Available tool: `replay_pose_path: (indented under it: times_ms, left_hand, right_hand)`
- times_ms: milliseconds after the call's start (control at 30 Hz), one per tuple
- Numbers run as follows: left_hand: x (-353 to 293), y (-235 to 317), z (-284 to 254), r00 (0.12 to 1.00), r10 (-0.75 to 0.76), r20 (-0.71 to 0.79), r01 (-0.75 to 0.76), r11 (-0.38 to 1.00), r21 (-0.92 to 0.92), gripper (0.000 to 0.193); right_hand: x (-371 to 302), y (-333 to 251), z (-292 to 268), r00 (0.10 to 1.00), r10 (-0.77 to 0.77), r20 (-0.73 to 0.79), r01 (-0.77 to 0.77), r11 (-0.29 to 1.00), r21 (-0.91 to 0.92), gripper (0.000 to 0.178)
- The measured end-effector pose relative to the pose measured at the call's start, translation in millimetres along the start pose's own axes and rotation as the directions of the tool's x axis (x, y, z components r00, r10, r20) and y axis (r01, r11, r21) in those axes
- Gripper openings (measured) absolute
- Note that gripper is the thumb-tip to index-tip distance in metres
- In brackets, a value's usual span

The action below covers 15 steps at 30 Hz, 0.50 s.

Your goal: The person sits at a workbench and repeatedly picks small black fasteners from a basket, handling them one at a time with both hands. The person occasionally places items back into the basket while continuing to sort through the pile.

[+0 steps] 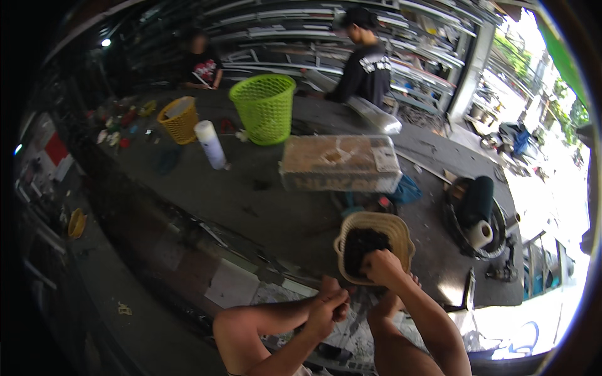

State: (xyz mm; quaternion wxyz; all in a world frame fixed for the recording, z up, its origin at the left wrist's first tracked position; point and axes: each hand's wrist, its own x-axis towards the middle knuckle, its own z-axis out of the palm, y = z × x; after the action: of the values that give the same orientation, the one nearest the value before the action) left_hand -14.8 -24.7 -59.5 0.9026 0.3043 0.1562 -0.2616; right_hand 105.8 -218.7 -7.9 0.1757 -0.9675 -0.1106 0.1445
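A cream plastic basket point(404, 235) with side handles stands just in front of me. Dark small pieces, too blurred to name, form a black heap point(362, 243) on its left side. My right hand point(382, 266) reaches over the near rim, its fingers curled together at the heap's edge; the fingertips are hidden. Lower and to the left, my left hand point(325, 310) is closed in front of my bare legs, beside the table edge. What it holds, if anything, does not show.
Beyond the basket lies a plastic-wrapped cardboard box point(338, 164). A green basket point(263, 109), a yellow basket point(179, 122) and a white roll point(211, 145) stand farther left. At right is a black tub point(448, 216) holding rolls. Two people point(367, 66) are across the dark table point(244, 207).
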Motion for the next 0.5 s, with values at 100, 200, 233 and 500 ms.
replay_pose_path:
  times_ms: [100,200,233,500]
  left_hand:
    - [-3.8,5.9,-0.2,0.997,-0.030,0.076,0.034,0.998,-0.048,0.032]
    - [-4.1,7.2,-1.2,0.994,0.023,0.103,-0.020,0.999,-0.035,0.025]
    - [-3.0,6.5,-1.1,0.994,0.040,0.099,-0.036,0.999,-0.038,0.023]
    - [-3.6,5.8,-2.7,0.978,0.110,0.179,-0.104,0.994,-0.038,0.009]
  right_hand:
    - [-11.4,-10.8,-10.8,0.993,0.042,-0.108,-0.043,0.999,-0.004,0.018]
    - [-32.1,-20.7,-16.0,0.922,-0.025,-0.387,0.132,0.958,0.253,0.014]
    - [-42.8,-23.7,-15.1,0.909,-0.006,-0.417,0.162,0.926,0.340,0.013]
    - [-77.2,-35.9,5.8,0.990,0.048,-0.131,0.060,0.704,0.708,0.014]
